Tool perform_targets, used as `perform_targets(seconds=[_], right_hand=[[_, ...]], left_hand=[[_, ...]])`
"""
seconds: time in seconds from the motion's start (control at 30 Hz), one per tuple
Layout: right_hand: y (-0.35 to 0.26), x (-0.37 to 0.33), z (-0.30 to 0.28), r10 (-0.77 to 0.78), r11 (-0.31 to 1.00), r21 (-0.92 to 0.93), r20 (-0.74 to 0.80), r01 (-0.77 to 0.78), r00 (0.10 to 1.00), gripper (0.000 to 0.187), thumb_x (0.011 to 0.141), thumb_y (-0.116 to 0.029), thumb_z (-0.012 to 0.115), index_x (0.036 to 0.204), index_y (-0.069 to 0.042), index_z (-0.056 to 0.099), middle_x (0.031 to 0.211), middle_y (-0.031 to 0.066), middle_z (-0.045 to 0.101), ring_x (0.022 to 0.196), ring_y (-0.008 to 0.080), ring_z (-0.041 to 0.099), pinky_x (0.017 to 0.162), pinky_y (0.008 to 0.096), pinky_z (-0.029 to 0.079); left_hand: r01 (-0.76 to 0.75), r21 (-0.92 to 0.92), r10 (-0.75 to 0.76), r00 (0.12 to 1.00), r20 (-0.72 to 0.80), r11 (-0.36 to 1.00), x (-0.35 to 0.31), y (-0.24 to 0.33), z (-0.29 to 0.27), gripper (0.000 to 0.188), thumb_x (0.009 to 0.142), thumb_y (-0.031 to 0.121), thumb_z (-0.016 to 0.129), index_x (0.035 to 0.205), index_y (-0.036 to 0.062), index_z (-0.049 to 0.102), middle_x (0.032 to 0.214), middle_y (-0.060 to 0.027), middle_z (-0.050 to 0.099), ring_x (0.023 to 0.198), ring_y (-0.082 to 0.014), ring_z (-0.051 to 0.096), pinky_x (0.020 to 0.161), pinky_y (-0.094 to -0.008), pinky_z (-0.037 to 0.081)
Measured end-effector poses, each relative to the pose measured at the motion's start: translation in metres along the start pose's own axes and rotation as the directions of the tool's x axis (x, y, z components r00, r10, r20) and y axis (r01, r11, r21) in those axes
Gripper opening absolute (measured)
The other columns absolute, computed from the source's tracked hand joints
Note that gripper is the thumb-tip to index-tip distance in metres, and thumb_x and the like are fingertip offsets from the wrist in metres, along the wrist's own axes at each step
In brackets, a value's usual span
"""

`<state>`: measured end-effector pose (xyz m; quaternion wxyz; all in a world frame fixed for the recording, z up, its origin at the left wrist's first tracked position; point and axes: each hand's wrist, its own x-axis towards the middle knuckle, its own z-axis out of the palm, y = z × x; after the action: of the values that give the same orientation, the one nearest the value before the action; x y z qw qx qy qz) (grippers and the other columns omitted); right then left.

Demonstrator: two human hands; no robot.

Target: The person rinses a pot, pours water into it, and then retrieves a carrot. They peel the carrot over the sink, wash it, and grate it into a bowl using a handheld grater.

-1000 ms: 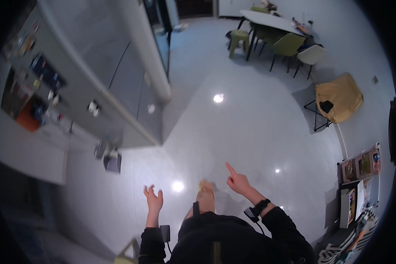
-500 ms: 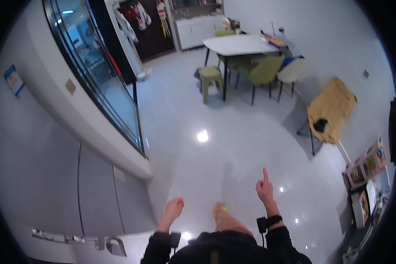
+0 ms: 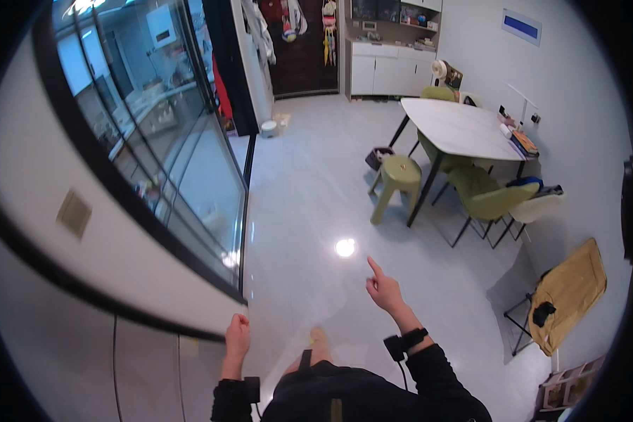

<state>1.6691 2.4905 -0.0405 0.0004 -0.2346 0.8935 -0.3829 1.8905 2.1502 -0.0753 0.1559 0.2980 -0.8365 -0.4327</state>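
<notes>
Left grip (image 3: 238,336) is curled into a loose fist, with no object visible in it; it is just beside the near end of the pale wall (image 3: 141,278), and whether knuckles and wall touch cannot be told. That wall is fixed and rigid, a thing to steady against along its edge rather than to lift. Glass door panes (image 3: 197,183) rise beyond it; they would likely be smooth, hard and breakable, best handled by the dark frame.

Further right, the right grip (image 3: 385,290) has its index finger straight and the others folded, and no object shows in it. It hangs above the glossy floor (image 3: 299,232), well apart from the furniture. Ahead of it, the green stool (image 3: 401,172) stands upright near a leg of the white table (image 3: 461,126), a dark bin (image 3: 378,158) close behind. The stool looks like plastic: probably light and stiff, slightly slippery, and easiest to take by opposite sides of the seat rim.

Farther right, the tan folding chair (image 3: 573,299) bears a black item (image 3: 543,314). Its fabric looks soft and would likely sag if pulled, so the thin dark frame offers the firmer hold.
</notes>
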Motion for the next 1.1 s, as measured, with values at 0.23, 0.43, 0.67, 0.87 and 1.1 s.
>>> perform_targets(seconds=[0.23, 0.43, 0.67, 0.87, 1.1], right_hand=[[0.058, 0.187, -0.008, 0.151, 0.988, 0.037, -0.043, -0.15, 0.988, 0.059, 0.082, -0.015, 0.053, 0.138, -0.017, 0.033, 0.065, 0.0084, 0.061, 0.057, 0.0277, 0.059, 0.056, 0.0377, 0.047], [0.136, 0.367, 0.01, 0.243, 0.968, 0.072, -0.051, -0.239, 0.969, 0.057, 0.083, -0.012, 0.051, 0.137, -0.012, 0.033, 0.064, 0.0078, 0.061, 0.056, 0.0245, 0.059, 0.055, 0.035, 0.046], [0.131, 0.663, 0.047, 0.032, 0.994, 0.096, 0.122, -0.044, 0.992, 0.06, 0.081, -0.011, 0.055, 0.137, -0.013, 0.033, 0.065, 0.0083, 0.06, 0.056, 0.0247, 0.058, 0.057, 0.0349, 0.046], [0.106, 0.878, 0.123, -0.302, 0.952, 0.116, 0.195, 0.284, 0.933, 0.06, 0.081, -0.011, 0.055, 0.137, -0.014, 0.033, 0.065, 0.0082, 0.059, 0.058, 0.0256, 0.059, 0.056, 0.0354, 0.046], [0.116, 1.063, 0.2, -0.041, 0.999, -0.003, 0.29, 0.043, 0.956, 0.059, 0.082, -0.002, 0.05, 0.138, -0.007, 0.031, 0.061, 0.0102, 0.058, 0.053, 0.0181, 0.057, 0.056, 0.0306, 0.046]], left_hand=[[-0.266, -0.07, 0.274, 0.925, 0.264, 0.962, 0.263, 0.115, 0.093, 0.018, 0.092, 0.013, 0.041, 0.102, 0.0052, 0.053, 0.073, -0.0103, 0.059, 0.065, -0.0196, 0.059, 0.061, -0.0322, 0.046], [-0.087, -0.19, 0.163, 0.887, 0.433, 0.978, 0.441, 0.17, 0.181, 0.02, 0.092, 0.018, 0.044, 0.098, 0.0045, 0.058, 0.072, -0.0089, 0.063, 0.069, -0.0204, 0.062, 0.065, -0.0323, 0.048], [-0.368, 0.079, 0.371, 0.928, -0.027, 0.926, 0.624, 0.168, 0.18, 0.009, 0.084, 0.01, 0.057, 0.087, 0.0037, 0.063, 0.089, -0.0116, 0.063, 0.088, -0.028, 0.06, 0.077, -0.0365, 0.047], [-0.024, 0.117, 0.046, 0.98, -0.191, 0.993, 0.767, 0.136, 0.169, 0.011, 0.079, 0.017, 0.063, 0.086, 0.009, 0.063, 0.092, -0.0065, 0.063, 0.092, -0.0249, 0.058, 0.097, -0.045, 0.03], [0.077, 0.18, -0.039, 0.977, -0.209, 0.981, 1.011, 0.124, 0.172, 0.016, 0.082, 0.027, 0.059, 0.091, 0.015, 0.063, 0.094, -0.0013, 0.063, 0.098, -0.0207, 0.057, 0.104, -0.0541, 0.013]])
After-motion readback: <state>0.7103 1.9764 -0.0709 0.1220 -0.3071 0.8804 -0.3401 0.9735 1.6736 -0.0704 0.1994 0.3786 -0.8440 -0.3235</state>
